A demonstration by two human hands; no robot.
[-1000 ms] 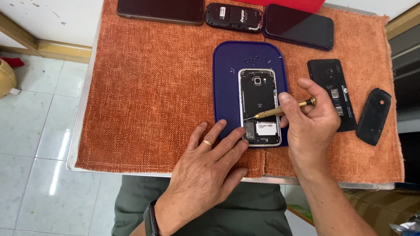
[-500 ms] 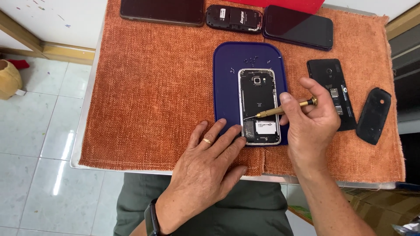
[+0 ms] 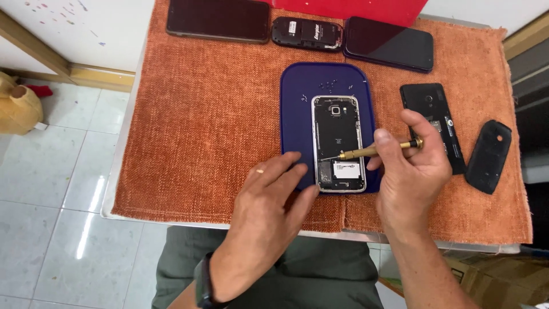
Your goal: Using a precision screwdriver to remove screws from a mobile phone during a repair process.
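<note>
Right hand [image 3: 413, 174] is clamped on a brass screwdriver [image 3: 378, 150], its handle partly hidden; the tip meets the opened phone [image 3: 337, 142] to its left. Left hand [image 3: 269, 214], fingers spread flat, covers the blue mat [image 3: 297, 114] corner beside the phone.

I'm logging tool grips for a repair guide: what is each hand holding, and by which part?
The right hand pinches a small brass screwdriver around its handle. The left hand holds nothing; its fingers press beside the opened phone.
</note>
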